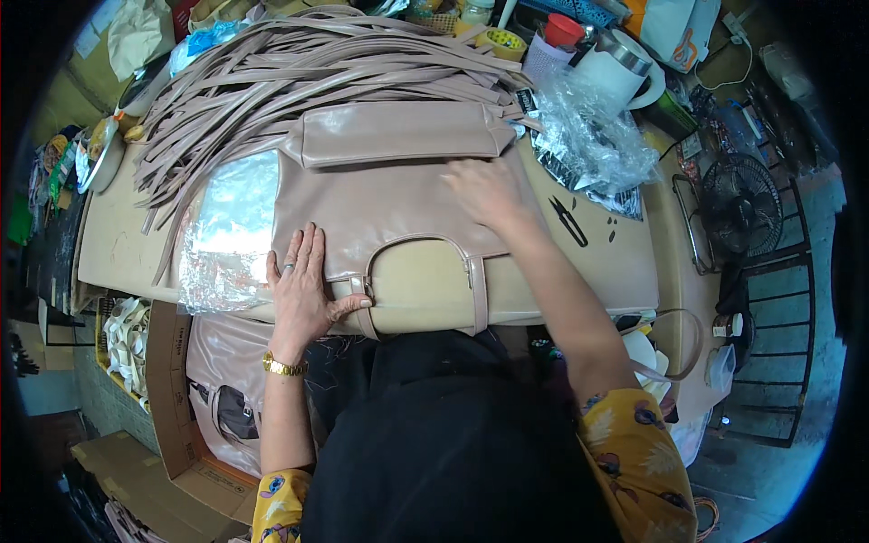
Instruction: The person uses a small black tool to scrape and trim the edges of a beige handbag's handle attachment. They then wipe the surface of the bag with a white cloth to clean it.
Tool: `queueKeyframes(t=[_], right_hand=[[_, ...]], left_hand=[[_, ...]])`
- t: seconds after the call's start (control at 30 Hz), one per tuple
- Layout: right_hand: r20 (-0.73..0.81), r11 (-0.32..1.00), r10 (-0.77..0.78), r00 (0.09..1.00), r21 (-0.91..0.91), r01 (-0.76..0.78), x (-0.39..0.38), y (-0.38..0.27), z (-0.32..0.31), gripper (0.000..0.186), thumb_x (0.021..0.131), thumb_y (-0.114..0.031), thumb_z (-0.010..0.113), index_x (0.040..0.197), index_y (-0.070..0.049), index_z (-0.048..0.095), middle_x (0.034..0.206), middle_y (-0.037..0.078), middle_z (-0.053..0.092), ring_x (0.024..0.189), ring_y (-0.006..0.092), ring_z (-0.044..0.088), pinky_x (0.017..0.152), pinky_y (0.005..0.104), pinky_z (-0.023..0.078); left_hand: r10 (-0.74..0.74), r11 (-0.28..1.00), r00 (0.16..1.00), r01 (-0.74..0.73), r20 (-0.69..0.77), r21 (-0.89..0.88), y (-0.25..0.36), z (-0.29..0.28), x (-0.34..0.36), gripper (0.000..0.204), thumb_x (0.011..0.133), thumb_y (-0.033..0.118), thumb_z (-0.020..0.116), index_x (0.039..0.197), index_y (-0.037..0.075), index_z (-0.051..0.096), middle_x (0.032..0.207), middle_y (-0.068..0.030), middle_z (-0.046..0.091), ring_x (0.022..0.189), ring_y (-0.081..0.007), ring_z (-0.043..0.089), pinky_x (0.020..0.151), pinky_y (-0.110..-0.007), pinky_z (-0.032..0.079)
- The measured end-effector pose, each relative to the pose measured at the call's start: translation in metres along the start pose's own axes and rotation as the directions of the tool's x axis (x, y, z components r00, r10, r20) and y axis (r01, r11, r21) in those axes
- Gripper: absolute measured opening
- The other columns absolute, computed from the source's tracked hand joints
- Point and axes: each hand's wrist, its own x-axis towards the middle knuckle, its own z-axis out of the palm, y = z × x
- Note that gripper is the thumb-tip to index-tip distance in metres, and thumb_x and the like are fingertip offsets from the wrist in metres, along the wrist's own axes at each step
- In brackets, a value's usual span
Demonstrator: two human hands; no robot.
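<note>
A dusty-pink leather-look bag (403, 204) lies flat across the beige padded tabletop (593, 269). Its boxy base (407, 133) faces the far side, and its curved handle (477, 294) with small buckles hangs over the near edge. My left hand (303, 294) presses flat on the bag's left near corner, fingers stretched and thumb by a handle strap. Over the right part of the bag, just below the base, is my right hand (489, 195); motion smears its fingers, hiding whether anything is in them. Right of the bag rest black thread snips (568, 223).
Long pink strips (244, 100) are heaped along the back. Clear plastic wrapping (231, 226) lies left, and more crumpled plastic (593, 127) sits before a white jug (615, 68). A cardboard box (172, 389) holding another pink bag (226, 362) stands below left. A fan (742, 204) is at right.
</note>
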Motion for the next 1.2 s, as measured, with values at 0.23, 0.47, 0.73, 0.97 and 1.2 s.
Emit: queueKeyframes(t=[0.23,0.47,0.73,0.97,1.2], right_hand=[[-0.227,0.954,-0.202,0.953,0.177,0.244,-0.135,0.032,-0.046,0.036,0.084,-0.013,0.069,0.117,-0.001,0.063,0.106,0.015,0.066,0.1,0.035,0.063,0.093,0.0419,0.047],[0.102,0.807,0.021,0.995,0.585,-0.077,-0.111,0.055,-0.036,0.017,0.086,-0.013,0.07,0.094,0.001,0.065,0.089,0.01,0.064,0.083,0.0165,0.06,0.073,0.032,0.048],[0.026,0.361,0.372,0.928,0.917,-0.17,-0.094,0.064,-0.015,0.03,0.091,-0.03,0.069,0.087,-0.002,0.06,0.069,-0.002,0.054,0.065,0.0103,0.049,0.059,0.028,0.043],[-0.516,0.679,0.185,0.836,0.682,0.271,-0.073,-0.036,-0.084,0.014,0.082,-0.006,0.071,0.095,-0.005,0.068,0.086,0.006,0.061,0.072,0.0158,0.059,0.066,0.029,0.049],[-0.158,0.823,-0.522,0.838,0.162,0.544,-0.05,-0.137,0.0,0.048,0.098,-0.023,0.05,0.141,-0.003,0.044,0.149,0.014,0.042,0.14,0.0265,0.036,0.115,0.0481,0.029]], left_hand=[[0.199,0.959,0.977,-0.178,0.079,-0.221,-0.03,-0.023,0.004,0.062,0.079,0.035,0.074,0.136,0.017,0.058,0.144,-0.0077,0.052,0.137,-0.03,0.044,0.114,-0.052,0.023],[-0.063,0.952,0.983,0.008,-0.17,-0.306,-0.027,-0.023,0.018,0.031,0.087,0.035,0.069,0.086,0.004,0.069,0.069,-0.021,0.063,0.068,-0.0394,0.064,0.06,-0.045,0.049],[-0.136,0.972,0.981,0.159,0.135,-0.172,-0.025,-0.019,0.06,0.047,0.095,0.049,0.055,0.09,0.006,0.073,0.078,-0.0227,0.067,0.078,-0.041,0.066,0.071,-0.049,0.05],[-0.193,0.971,0.976,0.205,0.104,-0.122,-0.019,-0.025,0.048,0.044,0.098,0.046,0.051,0.091,0.009,0.073,0.08,-0.0218,0.067,0.076,-0.0409,0.066,0.067,-0.049,0.051],[-0.206,0.972,0.977,0.21,0.047,-0.11,-0.02,-0.016,0.048,0.043,0.099,0.044,0.049,0.09,0.009,0.072,0.079,-0.0211,0.067,0.077,-0.0415,0.065,0.067,-0.049,0.051]])
